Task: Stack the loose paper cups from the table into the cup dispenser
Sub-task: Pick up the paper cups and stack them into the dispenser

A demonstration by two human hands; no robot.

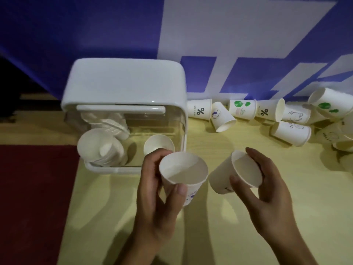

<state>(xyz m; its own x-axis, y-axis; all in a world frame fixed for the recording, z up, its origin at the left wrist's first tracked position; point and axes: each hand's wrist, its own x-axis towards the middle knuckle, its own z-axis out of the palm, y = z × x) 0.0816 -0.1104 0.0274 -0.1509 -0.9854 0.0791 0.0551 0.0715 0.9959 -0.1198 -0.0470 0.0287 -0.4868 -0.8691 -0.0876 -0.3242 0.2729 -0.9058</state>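
There were one left hand (152,199), one right hand (271,197), two held cups (183,167), one dispenser (124,83) and at least nine loose cups (290,133).

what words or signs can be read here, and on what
"%": on the lying cup next to the dispenser; the small lettering beside the sign is too blurred to read.
"%": on a second lying cup further right.
Left-hand cup and right-hand cup: print blurred and partly covered.
Dispenser: no text shows.

head view | single, wide-angle | worn high, facing forward and down | close over desk (219,226) | wall (114,25) filling top
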